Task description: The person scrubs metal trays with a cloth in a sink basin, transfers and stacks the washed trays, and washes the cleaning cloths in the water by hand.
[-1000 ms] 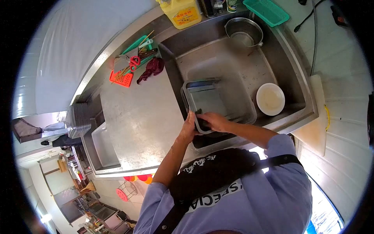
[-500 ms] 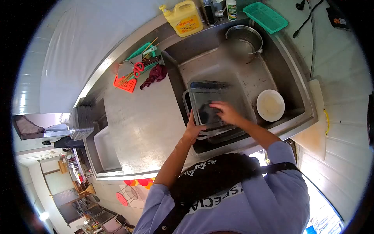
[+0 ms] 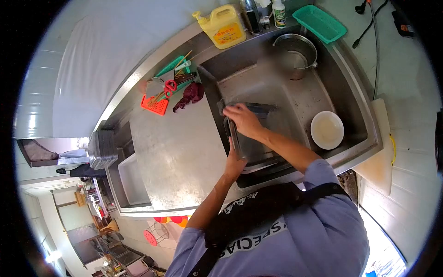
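Observation:
A rectangular metal tray (image 3: 254, 147) is tilted in the near left part of the sink, and another tray edge shows beneath it. My left hand (image 3: 235, 164) is closed on the tray's left side near the close corner. My right hand (image 3: 243, 120) is at the tray's far left corner, its fingers closed over a dark scrubbing pad (image 3: 222, 107). The pad's exact kind is hard to make out. To the right of the tray, a white bowl (image 3: 327, 130) sits in the sink.
A metal pot (image 3: 304, 46) stands at the sink's far right. Behind the sink are a yellow jug (image 3: 224, 32), a white bottle (image 3: 279, 14) and a green basket (image 3: 319, 23). On the left counter lie red scissors (image 3: 170, 87), a maroon cloth (image 3: 190, 96) and an orange basket (image 3: 155, 106).
My right hand has moved with the dark pad from the tray's middle to its far left corner. My left hand stays on the tray's side. The whole view has shifted slightly.

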`<action>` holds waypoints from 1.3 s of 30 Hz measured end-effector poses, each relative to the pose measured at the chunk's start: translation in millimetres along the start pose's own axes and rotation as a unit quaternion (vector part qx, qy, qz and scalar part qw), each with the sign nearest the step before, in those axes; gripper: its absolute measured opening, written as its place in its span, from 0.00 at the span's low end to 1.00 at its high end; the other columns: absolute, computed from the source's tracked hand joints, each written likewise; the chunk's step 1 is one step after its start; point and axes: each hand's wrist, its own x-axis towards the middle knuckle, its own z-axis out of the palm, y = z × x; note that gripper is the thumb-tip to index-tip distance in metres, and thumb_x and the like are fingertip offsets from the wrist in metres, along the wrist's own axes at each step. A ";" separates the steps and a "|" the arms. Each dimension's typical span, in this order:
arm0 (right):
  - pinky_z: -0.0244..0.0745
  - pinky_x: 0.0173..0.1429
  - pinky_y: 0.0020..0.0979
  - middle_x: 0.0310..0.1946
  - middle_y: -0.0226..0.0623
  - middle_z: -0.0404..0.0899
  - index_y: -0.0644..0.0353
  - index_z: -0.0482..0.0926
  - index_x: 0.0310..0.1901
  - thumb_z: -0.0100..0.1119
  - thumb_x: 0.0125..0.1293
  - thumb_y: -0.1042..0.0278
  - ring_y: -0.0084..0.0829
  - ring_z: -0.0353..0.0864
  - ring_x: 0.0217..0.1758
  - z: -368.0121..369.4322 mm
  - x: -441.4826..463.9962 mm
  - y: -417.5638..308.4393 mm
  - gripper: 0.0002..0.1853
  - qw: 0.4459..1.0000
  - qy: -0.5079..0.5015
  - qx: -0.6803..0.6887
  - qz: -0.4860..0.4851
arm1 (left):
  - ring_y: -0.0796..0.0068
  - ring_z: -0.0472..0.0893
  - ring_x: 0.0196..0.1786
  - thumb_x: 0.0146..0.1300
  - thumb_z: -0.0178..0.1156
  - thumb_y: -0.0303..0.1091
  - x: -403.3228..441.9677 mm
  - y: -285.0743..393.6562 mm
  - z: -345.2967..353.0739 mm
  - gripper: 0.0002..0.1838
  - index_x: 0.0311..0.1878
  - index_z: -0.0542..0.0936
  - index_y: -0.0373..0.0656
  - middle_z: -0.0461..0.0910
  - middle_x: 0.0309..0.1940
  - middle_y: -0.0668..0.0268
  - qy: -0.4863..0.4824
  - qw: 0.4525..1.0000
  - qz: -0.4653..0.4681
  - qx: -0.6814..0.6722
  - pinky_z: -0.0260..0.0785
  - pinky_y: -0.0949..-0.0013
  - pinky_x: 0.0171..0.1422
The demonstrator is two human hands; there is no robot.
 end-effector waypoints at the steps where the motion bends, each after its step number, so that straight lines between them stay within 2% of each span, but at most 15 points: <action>1: 0.68 0.62 0.40 0.61 0.40 0.68 0.58 0.70 0.60 0.52 0.55 0.83 0.49 0.66 0.59 -0.8 -5.2 -3.3 0.27 0.999 -0.028 0.022 -0.003 | 0.61 0.66 0.65 0.46 0.49 0.14 -1.7 -2.1 -1.7 0.52 0.74 0.33 0.43 0.62 0.65 0.51 0.004 0.999 0.030 -0.015 0.59 0.70 0.66; 4: 0.67 0.62 0.40 0.61 0.41 0.67 0.59 0.68 0.61 0.51 0.55 0.84 0.48 0.66 0.59 0.2 5.1 16.3 0.28 0.999 0.019 -0.008 -0.031 | 0.61 0.69 0.63 0.48 0.49 0.15 2.9 -21.9 5.2 0.50 0.74 0.38 0.44 0.66 0.62 0.52 0.006 0.999 0.029 -0.018 0.60 0.69 0.65; 8: 0.68 0.58 0.41 0.56 0.42 0.70 0.60 0.68 0.60 0.57 0.50 0.82 0.50 0.68 0.56 11.6 17.3 48.3 0.30 0.999 0.012 -0.028 0.039 | 0.64 0.69 0.61 0.51 0.50 0.17 10.6 -5.3 1.2 0.44 0.73 0.47 0.45 0.68 0.60 0.55 0.003 0.997 -0.025 -0.078 0.61 0.67 0.65; 11: 0.69 0.59 0.42 0.53 0.45 0.74 0.60 0.70 0.57 0.52 0.57 0.77 0.49 0.72 0.56 18.3 -2.9 72.4 0.23 0.973 -0.145 -0.061 0.170 | 0.65 0.66 0.63 0.53 0.51 0.19 13.6 -29.1 -2.9 0.40 0.71 0.52 0.45 0.66 0.61 0.58 -0.005 0.989 -0.087 -0.121 0.60 0.62 0.66; 15: 0.70 0.59 0.44 0.51 0.46 0.75 0.59 0.74 0.53 0.51 0.60 0.70 0.50 0.74 0.56 35.9 -86.4 149.8 0.18 0.912 -0.118 -0.213 0.330 | 0.62 0.66 0.63 0.52 0.53 0.19 -1.7 -14.1 3.0 0.43 0.73 0.49 0.46 0.65 0.63 0.57 -0.009 0.984 -0.084 -0.158 0.63 0.63 0.64; 17: 0.68 0.62 0.42 0.59 0.45 0.68 0.65 0.68 0.59 0.61 0.51 0.72 0.48 0.70 0.58 39.0 -130.2 190.3 0.30 0.896 -0.117 -0.218 0.368 | 0.62 0.66 0.63 0.55 0.56 0.22 0.6 -29.3 3.1 0.43 0.73 0.48 0.46 0.65 0.63 0.57 -0.023 0.989 -0.022 -0.147 0.63 0.61 0.64; 18: 0.67 0.62 0.41 0.58 0.45 0.69 0.64 0.70 0.58 0.61 0.52 0.71 0.48 0.70 0.58 32.8 -133.5 181.5 0.29 0.885 -0.166 -0.255 0.354 | 0.62 0.66 0.63 0.56 0.57 0.24 4.1 -32.8 3.0 0.43 0.73 0.47 0.46 0.65 0.63 0.57 -0.031 0.989 0.012 -0.141 0.63 0.60 0.64; 20: 0.67 0.63 0.39 0.57 0.45 0.71 0.63 0.73 0.56 0.60 0.53 0.69 0.47 0.70 0.59 15.9 -149.5 156.7 0.26 0.849 -0.258 -0.331 0.322 | 0.61 0.67 0.63 0.59 0.61 0.32 10.9 -8.3 -0.1 0.41 0.72 0.49 0.45 0.65 0.63 0.56 -0.024 0.974 -0.131 -0.181 0.64 0.57 0.63; 23: 0.69 0.60 0.43 0.53 0.50 0.74 0.60 0.76 0.53 0.57 0.56 0.63 0.51 0.73 0.57 19.9 -133.3 135.1 0.22 0.860 -0.284 -0.099 0.413 | 0.60 0.68 0.62 0.59 0.63 0.44 35.1 0.3 -9.4 0.42 0.71 0.52 0.44 0.66 0.62 0.55 -0.061 0.932 -0.270 -0.234 0.66 0.55 0.60; 24: 0.70 0.59 0.43 0.51 0.50 0.75 0.59 0.76 0.53 0.59 0.55 0.60 0.50 0.74 0.55 9.3 -119.7 119.9 0.23 0.889 -0.217 -0.037 0.402 | 0.60 0.69 0.61 0.59 0.64 0.49 40.3 -0.1 -9.9 0.43 0.70 0.53 0.44 0.66 0.62 0.55 -0.081 0.916 -0.302 -0.250 0.67 0.54 0.59; 26: 0.69 0.60 0.39 0.52 0.47 0.76 0.58 0.76 0.54 0.62 0.54 0.58 0.47 0.75 0.55 3.4 -85.7 100.9 0.25 0.914 -0.087 0.047 0.393 | 0.58 0.71 0.57 0.55 0.65 0.43 36.8 8.4 -1.2 0.38 0.65 0.56 0.48 0.69 0.56 0.57 -0.086 0.918 -0.282 -0.265 0.70 0.51 0.52; 29: 0.72 0.56 0.40 0.48 0.45 0.79 0.56 0.77 0.52 0.65 0.51 0.55 0.47 0.76 0.53 22.2 -32.7 75.3 0.26 0.877 0.036 0.014 0.479 | 0.61 0.75 0.44 0.50 0.61 0.30 33.0 10.1 9.7 0.29 0.55 0.60 0.50 0.71 0.42 0.60 -0.073 0.936 -0.278 -0.205 0.72 0.52 0.39; 33: 0.71 0.55 0.39 0.51 0.45 0.77 0.57 0.78 0.50 0.65 0.53 0.62 0.46 0.75 0.54 -3.4 -24.1 6.1 0.22 0.945 0.053 0.176 0.272 | 0.70 0.73 0.31 0.47 0.61 0.27 9.5 11.2 1.0 0.25 0.48 0.62 0.51 0.68 0.33 0.65 -0.044 0.942 -0.206 -0.261 0.67 0.68 0.25; 35: 0.72 0.53 0.40 0.46 0.45 0.78 0.58 0.79 0.46 0.63 0.53 0.68 0.46 0.77 0.51 -3.6 -35.7 -19.7 0.17 0.959 0.067 0.214 0.171 | 0.71 0.73 0.30 0.46 0.60 0.26 -1.5 11.2 -9.8 0.24 0.47 0.63 0.51 0.68 0.32 0.66 -0.033 0.950 -0.169 -0.260 0.66 0.69 0.24; 39: 0.72 0.52 0.39 0.42 0.42 0.78 0.55 0.79 0.46 0.64 0.50 0.71 0.45 0.77 0.48 -9.0 -86.8 -43.8 0.18 0.983 -0.069 0.164 0.040 | 0.71 0.75 0.35 0.44 0.56 0.22 -15.5 5.1 -29.6 0.24 0.48 0.66 0.48 0.72 0.35 0.65 0.027 0.946 -0.081 -0.312 0.69 0.69 0.30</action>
